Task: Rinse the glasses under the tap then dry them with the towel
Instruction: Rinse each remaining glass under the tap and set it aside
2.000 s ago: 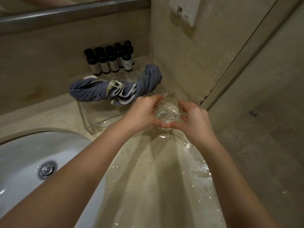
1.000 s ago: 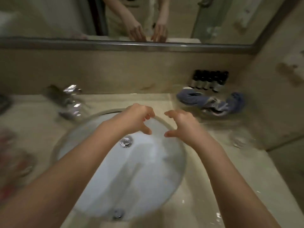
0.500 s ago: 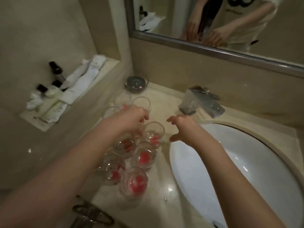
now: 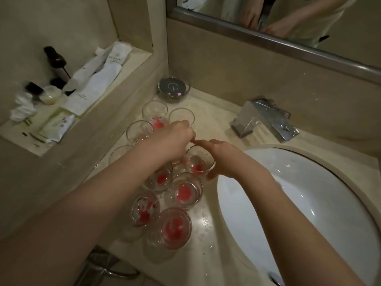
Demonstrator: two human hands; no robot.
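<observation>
Several clear glasses with red residue in the bottom stand clustered on the beige counter left of the sink. Both hands close on one of them, a glass [image 4: 199, 165] at the cluster's right edge beside the basin. My left hand [image 4: 171, 144] reaches over it from the left with fingertips at its rim. My right hand [image 4: 223, 159] wraps its right side, thumb under the wall. Another dirty glass [image 4: 186, 190] stands just in front. The chrome tap [image 4: 266, 118] sits behind the white basin [image 4: 309, 203]. No towel is in view.
A small glass dish [image 4: 173, 87] with a dark round object stands by the back wall. A recessed ledge [image 4: 68, 112] at the left holds white sachets, tubes and dark bottles. The mirror [image 4: 288, 23] above reflects both hands.
I set a rinsed glass down by the grey towel at the right, then my view swung left across the sink. Both hands have now reached the dirty glasses and closed on one.
</observation>
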